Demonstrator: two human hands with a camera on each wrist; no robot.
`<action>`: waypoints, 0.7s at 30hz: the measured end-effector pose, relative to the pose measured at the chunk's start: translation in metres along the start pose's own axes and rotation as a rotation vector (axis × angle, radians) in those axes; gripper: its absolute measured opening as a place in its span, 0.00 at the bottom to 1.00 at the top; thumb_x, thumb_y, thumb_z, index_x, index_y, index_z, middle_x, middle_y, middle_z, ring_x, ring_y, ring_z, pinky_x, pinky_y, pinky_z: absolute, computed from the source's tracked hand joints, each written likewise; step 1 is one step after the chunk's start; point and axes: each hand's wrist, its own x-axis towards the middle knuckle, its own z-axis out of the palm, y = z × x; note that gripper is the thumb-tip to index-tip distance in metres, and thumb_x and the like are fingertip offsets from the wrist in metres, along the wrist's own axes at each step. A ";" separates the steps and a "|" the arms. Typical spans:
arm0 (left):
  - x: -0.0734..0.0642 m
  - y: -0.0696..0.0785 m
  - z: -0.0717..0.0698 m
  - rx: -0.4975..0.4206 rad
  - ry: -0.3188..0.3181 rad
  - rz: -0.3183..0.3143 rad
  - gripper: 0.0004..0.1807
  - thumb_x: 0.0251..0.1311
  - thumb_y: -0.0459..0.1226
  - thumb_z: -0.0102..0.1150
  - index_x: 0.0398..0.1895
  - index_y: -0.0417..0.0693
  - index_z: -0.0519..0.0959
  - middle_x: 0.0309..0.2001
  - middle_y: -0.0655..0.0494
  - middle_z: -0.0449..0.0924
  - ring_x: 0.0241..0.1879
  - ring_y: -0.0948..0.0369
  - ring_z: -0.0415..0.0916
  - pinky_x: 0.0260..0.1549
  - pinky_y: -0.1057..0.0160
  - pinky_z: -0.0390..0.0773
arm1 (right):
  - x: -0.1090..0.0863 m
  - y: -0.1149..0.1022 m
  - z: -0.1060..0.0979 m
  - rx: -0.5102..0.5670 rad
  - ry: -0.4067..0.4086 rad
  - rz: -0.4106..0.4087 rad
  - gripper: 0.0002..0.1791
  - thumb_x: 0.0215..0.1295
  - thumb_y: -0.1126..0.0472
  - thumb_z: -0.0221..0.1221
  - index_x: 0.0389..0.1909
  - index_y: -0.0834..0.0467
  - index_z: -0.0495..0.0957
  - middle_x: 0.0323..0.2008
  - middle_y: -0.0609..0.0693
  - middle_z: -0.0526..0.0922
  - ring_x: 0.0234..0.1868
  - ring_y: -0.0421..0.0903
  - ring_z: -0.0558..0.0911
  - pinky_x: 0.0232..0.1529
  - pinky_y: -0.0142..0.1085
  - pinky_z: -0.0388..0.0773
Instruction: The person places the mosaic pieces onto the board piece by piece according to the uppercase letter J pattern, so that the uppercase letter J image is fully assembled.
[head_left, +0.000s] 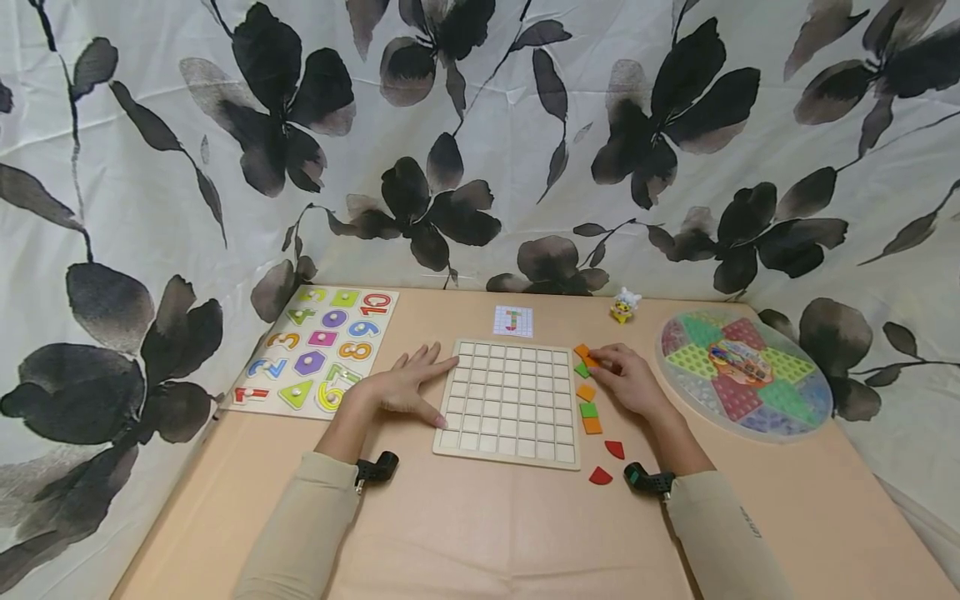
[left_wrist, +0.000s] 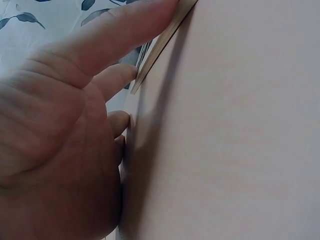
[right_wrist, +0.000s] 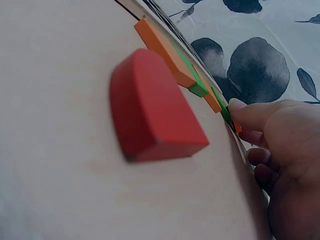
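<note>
Your spread left hand (head_left: 403,387) touches the left edge of the board (head_left: 510,402) on the surface (head_left: 442,533), while your right hand (head_left: 628,377) pinches an orange block (head_left: 588,361) beside its upper right corner.

This looks like a play spot, perhaps in a home, but the kind of room is hard to tell. A tan table (head_left: 510,525) stands in front of a big white cloth (head_left: 540,225) with dark flowers (head_left: 408,208). On the table are a bright number board (head_left: 315,350), a wooden board (head_left: 510,404) full of little squares, small coloured blocks (head_left: 588,410), a tiny toy (head_left: 624,307) and a round, bright pack (head_left: 745,375).
</note>
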 end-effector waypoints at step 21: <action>0.000 0.002 -0.001 0.034 -0.016 -0.008 0.71 0.41 0.62 0.81 0.86 0.62 0.48 0.86 0.45 0.26 0.84 0.46 0.21 0.81 0.40 0.26 | -0.001 0.001 0.003 -0.022 0.017 0.047 0.19 0.76 0.57 0.62 0.63 0.58 0.81 0.57 0.56 0.77 0.47 0.52 0.72 0.44 0.38 0.70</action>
